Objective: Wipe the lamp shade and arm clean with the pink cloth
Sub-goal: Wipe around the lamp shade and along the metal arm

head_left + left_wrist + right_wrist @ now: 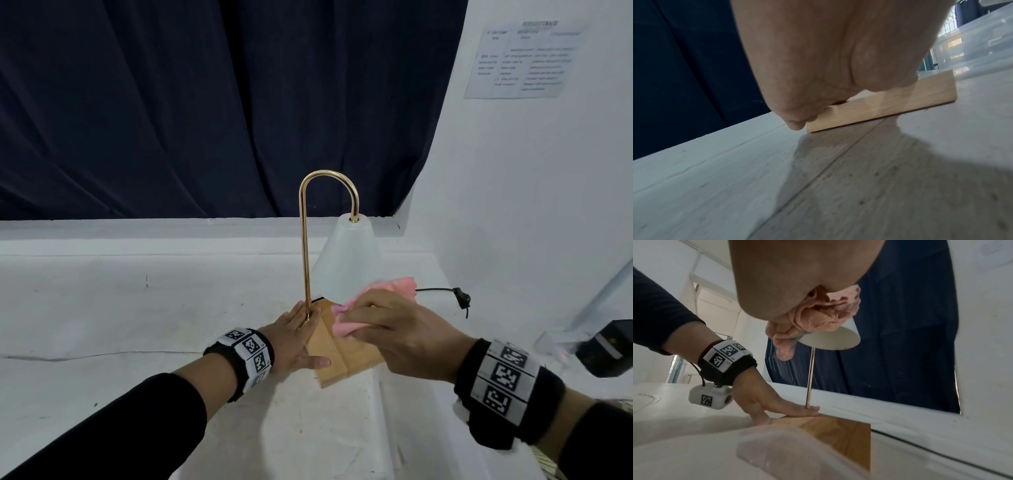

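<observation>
My left hand (297, 337) lies flat on the wood base (346, 356), steadying the top-heavy lamp, while my right hand (394, 330) bunches the soft cloth (400, 287) by the fragile-looking shade (347, 260), its slim arm (305, 257) unwiped.

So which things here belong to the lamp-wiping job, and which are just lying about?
Part of the job:
pink cloth, gripped by the right hand
lamp shade
brass arm
wooden base, pressed flat by the left hand

Lying about:
black cord with switch
black box
wall notice
</observation>
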`<act>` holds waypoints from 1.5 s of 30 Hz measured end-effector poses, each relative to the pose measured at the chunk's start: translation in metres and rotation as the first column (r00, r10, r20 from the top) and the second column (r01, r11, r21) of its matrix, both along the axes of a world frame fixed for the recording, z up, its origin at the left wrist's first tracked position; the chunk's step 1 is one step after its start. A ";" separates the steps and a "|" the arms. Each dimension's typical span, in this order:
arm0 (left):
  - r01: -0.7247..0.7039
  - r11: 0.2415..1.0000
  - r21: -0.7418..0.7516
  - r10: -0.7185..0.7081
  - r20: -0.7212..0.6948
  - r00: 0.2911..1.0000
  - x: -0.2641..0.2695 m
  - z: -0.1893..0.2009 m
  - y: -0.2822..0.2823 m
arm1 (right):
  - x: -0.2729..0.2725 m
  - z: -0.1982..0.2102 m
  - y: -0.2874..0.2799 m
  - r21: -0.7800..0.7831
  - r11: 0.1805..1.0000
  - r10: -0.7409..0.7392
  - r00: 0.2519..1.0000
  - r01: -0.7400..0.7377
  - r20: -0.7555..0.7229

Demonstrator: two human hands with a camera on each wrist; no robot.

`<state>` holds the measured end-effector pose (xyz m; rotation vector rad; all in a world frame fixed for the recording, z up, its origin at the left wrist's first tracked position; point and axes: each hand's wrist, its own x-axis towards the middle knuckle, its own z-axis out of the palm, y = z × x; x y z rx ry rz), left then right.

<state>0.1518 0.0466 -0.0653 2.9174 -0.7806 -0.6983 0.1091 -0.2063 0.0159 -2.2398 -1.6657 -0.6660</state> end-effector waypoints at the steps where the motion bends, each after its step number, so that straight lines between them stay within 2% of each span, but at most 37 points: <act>1: 0.001 1.000 -0.009 -0.001 0.002 1.000 0.000 0.000 0.000 | -0.001 0.004 0.001 -0.006 1.000 0.006 1.000 -0.006 0.004; 4: -0.008 1.000 -0.012 0.008 0.005 1.000 0.000 -0.001 0.001 | -0.004 0.017 0.001 0.059 0.998 -0.018 1.000 0.016 0.022; 6: -0.023 1.000 0.010 0.023 0.004 1.000 -0.002 0.002 0.000 | -0.008 0.035 -0.001 0.246 0.967 -0.072 0.996 0.058 0.048; 9: -0.053 0.999 0.008 0.053 -0.004 0.999 -0.008 0.009 -0.003 | -0.009 0.069 -0.005 0.576 0.800 -0.272 0.957 0.167 0.101; 11: -0.078 0.997 0.004 0.078 -0.004 0.997 -0.011 0.013 -0.005 | -0.002 0.078 -0.001 0.626 0.749 -0.370 0.920 0.215 0.128; 13: -0.078 0.997 0.019 0.077 0.020 0.997 -0.016 0.013 -0.008 | 0.009 0.071 0.008 0.539 0.811 -0.339 0.933 0.227 0.117; 16: -0.083 0.994 0.068 0.079 0.057 0.995 -0.032 0.010 -0.017 | 0.023 0.046 0.026 0.253 0.925 -0.298 0.954 0.283 0.026; 20: -0.182 0.980 0.079 0.177 0.073 0.982 -0.050 0.005 -0.035 | 0.031 0.027 0.028 0.117 0.942 -0.320 0.947 0.315 0.029; 24: -0.229 0.969 0.096 0.217 0.121 0.969 -0.053 0.003 -0.045 | 0.023 0.007 0.018 -0.015 0.965 -0.258 0.955 0.263 0.144; 28: -0.203 0.975 0.091 0.190 0.128 0.973 -0.053 0.006 -0.042 | 0.005 -0.001 -0.003 -0.104 0.982 -0.150 0.984 0.160 0.099; 33: -0.162 0.985 0.060 0.155 0.110 0.982 -0.050 0.011 -0.035 | 0.001 0.000 -0.030 -0.289 0.947 -0.114 0.988 0.139 0.101; 36: -0.138 0.989 0.060 0.135 0.044 0.990 -0.043 0.018 -0.028 | -0.005 0.007 -0.035 -0.228 0.965 -0.125 0.992 0.128 0.027; 38: -0.098 0.993 0.071 0.097 0.011 0.995 -0.040 0.023 -0.020 | -0.010 0.017 -0.033 -0.061 0.982 -0.174 0.984 0.176 0.036; 40: -0.035 0.998 0.055 0.035 0.000 0.999 -0.037 0.027 -0.007 | -0.011 0.031 -0.027 0.112 0.961 -0.261 0.961 0.251 0.089; 42: 0.023 0.999 0.029 -0.023 0.000 1.000 -0.034 0.030 0.009 | -0.007 0.046 -0.015 0.220 0.937 -0.302 0.947 0.273 0.113; 45: 0.057 0.998 0.024 -0.057 -0.012 0.998 -0.031 0.033 0.024 | 0.006 0.060 0.014 0.196 0.946 -0.281 0.955 0.259 0.095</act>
